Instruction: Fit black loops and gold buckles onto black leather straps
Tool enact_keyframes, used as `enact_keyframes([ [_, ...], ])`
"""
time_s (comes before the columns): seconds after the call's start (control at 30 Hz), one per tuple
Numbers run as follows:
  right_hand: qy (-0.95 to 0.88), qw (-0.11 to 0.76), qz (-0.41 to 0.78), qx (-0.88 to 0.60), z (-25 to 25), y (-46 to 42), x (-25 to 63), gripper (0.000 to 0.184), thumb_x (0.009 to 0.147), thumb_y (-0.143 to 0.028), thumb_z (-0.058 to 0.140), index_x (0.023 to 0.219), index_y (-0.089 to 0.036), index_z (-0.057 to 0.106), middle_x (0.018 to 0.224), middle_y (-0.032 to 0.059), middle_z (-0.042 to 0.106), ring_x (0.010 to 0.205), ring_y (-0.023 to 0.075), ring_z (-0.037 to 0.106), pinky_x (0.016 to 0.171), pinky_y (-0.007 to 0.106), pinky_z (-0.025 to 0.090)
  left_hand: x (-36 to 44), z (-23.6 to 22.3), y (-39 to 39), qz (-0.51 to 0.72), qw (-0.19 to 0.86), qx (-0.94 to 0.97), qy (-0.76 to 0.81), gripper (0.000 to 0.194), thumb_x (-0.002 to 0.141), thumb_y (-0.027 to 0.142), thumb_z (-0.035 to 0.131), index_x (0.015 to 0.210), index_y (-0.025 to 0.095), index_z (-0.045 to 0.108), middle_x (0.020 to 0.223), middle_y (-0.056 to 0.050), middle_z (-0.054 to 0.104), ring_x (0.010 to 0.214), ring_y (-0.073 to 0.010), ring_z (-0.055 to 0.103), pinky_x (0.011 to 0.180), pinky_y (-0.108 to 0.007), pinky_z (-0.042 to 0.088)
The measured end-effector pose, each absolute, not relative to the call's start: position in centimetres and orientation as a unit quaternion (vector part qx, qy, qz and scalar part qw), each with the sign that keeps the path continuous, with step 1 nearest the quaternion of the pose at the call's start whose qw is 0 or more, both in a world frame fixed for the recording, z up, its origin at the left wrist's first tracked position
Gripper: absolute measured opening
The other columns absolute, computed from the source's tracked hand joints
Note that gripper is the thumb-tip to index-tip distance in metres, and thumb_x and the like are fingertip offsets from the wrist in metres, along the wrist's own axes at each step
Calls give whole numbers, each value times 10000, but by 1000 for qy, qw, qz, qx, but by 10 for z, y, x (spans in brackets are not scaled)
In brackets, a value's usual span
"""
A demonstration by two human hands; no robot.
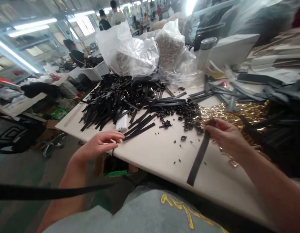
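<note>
My right hand [221,131] pinches the upper end of a black strap [199,158], which hangs slantwise over the table toward its front edge. What lies under those fingertips is too small to make out. Around that hand spreads a heap of gold-coloured buckles [227,113]. My left hand [103,142] is at the table's front edge, thumb and fingers apart, with nothing visible held. Its fingertips are close to the ends of several loose black straps [140,127]; whether they touch cannot be told. Small black loops [188,113] are piled between the hands, farther back.
A large heap of black buckled straps [111,100] covers the table's left back. Behind it stand clear plastic bags [140,55] and a lidded jar [205,53]. More strap pieces [249,90] lie at the right. Tiny bits are scattered on the white tabletop [155,155]. Other people work far off.
</note>
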State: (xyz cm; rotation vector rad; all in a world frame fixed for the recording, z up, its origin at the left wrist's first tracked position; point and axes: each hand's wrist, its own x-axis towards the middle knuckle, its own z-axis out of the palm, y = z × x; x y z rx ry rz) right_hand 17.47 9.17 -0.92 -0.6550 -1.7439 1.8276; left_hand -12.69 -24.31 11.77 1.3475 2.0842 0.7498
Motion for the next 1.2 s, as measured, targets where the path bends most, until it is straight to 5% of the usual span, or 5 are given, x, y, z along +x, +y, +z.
enact_keyframes([
  [0.2, -591, 272, 721, -238, 5, 69, 165, 340, 625, -412, 798, 808, -186, 621, 639, -50, 509, 532, 70, 479, 464, 185, 446, -137, 94, -245, 308, -98, 384, 865, 352, 796, 641, 547, 846, 325, 694, 1138, 163, 654, 1117, -254, 582, 1083, -502, 364],
  [0.3, -586, 265, 734, -217, 3, 68, 164, 352, 616, -405, 786, 800, -160, 611, 631, -57, 506, 537, 62, 482, 463, 175, 462, -119, 69, -189, 348, -15, 419, 839, 398, 674, 706, 616, 979, 456, 672, 1229, 226, 591, 1099, -272, 584, 1045, -510, 395],
  [0.4, -578, 277, 740, -205, 2, 70, 164, 343, 611, -387, 788, 802, -159, 618, 612, -70, 474, 533, 55, 471, 465, 170, 472, -76, 45, -124, 413, 226, 427, 772, 599, 506, 661, 751, 1001, 325, 719, 998, -2, 701, 771, -249, 645, 684, -392, 549],
  [0.6, -588, 286, 729, -200, 3, 68, 167, 325, 636, -374, 771, 810, -155, 607, 620, -65, 507, 538, 58, 481, 468, 165, 447, 14, 10, -47, 373, 550, 438, 606, 502, 664, 552, 744, 973, 157, 726, 576, -21, 564, 394, -80, 412, 373, -191, 252],
  [1.2, -836, 280, 347, -320, 23, 89, 168, 259, 874, -412, 622, 895, -156, 655, 707, -19, 577, 638, 96, 488, 605, 211, 328, 45, -22, -20, 506, 512, 413, 558, 389, 729, 527, 717, 716, 143, 659, 492, 19, 504, 408, -72, 400, 401, -189, 275],
])
